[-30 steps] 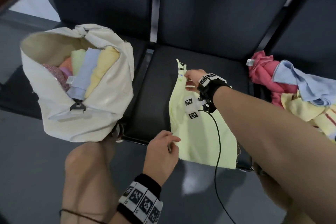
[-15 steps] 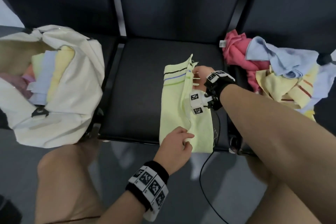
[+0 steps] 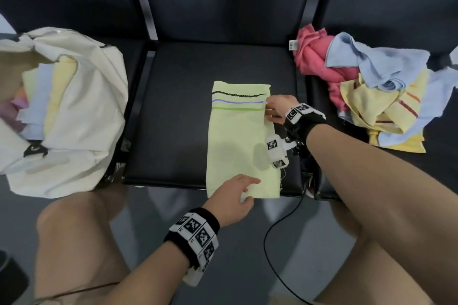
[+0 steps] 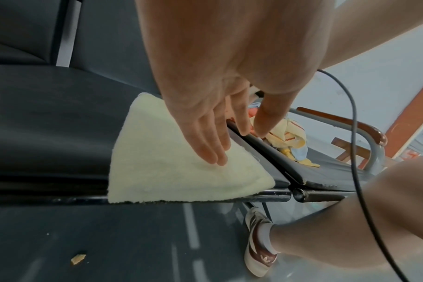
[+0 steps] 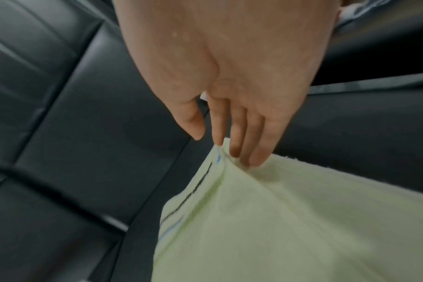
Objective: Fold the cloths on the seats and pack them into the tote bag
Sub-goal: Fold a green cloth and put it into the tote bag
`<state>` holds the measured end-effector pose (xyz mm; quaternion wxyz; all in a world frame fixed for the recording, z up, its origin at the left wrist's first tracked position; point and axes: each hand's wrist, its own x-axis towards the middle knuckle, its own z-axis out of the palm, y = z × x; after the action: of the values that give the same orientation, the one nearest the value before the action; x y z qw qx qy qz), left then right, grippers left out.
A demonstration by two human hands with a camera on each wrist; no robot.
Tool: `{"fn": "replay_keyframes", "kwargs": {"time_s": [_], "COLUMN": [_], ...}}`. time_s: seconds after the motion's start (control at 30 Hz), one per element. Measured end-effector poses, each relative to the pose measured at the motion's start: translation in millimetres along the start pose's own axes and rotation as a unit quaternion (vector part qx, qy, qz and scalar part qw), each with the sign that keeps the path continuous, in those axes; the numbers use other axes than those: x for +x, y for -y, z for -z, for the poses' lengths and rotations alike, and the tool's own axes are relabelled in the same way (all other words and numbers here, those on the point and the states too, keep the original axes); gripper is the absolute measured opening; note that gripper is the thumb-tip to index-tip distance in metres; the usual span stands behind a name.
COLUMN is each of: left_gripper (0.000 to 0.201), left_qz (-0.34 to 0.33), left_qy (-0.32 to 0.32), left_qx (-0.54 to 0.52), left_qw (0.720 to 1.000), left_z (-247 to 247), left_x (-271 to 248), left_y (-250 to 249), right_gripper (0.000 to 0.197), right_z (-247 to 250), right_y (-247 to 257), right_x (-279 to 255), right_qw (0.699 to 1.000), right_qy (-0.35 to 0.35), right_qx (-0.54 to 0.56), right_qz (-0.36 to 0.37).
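Note:
A pale yellow-green cloth (image 3: 235, 141) with dark, blue and green stripes lies folded in a long strip on the middle black seat (image 3: 178, 106). My left hand (image 3: 250, 189) rests on its near end, with straight fingers (image 4: 213, 152) flat on the cloth (image 4: 162, 171). At the far right corner my right hand (image 3: 269, 111) presses the cloth (image 5: 290, 219) with straight fingertips (image 5: 249, 158), the thumb held apart. The cream tote bag (image 3: 86, 96) stands open on the left seat with several folded cloths inside. A pile of unfolded cloths (image 3: 371, 86) lies on the right seat.
The pile holds pink (image 3: 314, 57), light blue and yellow striped cloths. A black cable (image 3: 277, 230) hangs from my right wrist down past the seat's front edge. My knees are close below the seats. A metal armrest (image 4: 372, 141) ends the row on the right.
The cloth has gone from held up and half folded to lying flat as a long strip. Both hands have let go of their pinches and now lie on it with straight fingers.

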<state>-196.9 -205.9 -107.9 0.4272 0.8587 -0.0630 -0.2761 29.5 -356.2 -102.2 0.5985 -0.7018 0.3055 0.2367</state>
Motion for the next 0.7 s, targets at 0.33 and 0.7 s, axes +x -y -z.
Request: {"fn": "replay_keyframes", "kwargs": {"time_s": [0.33, 0.7], "left_gripper": [0.031, 0.021], "left_qz": [0.031, 0.021], "left_qy": [-0.131, -0.222], "left_qx": [0.109, 0.189], "left_qw": [0.985, 0.956], "left_z": [2, -13], "left_x": [-4, -2], "left_y": [20, 32], "right_gripper": [0.005, 0.009], "right_z": [4, 11], "right_y": [-90, -174], "right_x": [-63, -71], "right_qw": [0.872, 0.783], "right_qy": [0.055, 0.092], "right_qx": [-0.327, -0.367], "right_qz": [0.36, 0.494]}}
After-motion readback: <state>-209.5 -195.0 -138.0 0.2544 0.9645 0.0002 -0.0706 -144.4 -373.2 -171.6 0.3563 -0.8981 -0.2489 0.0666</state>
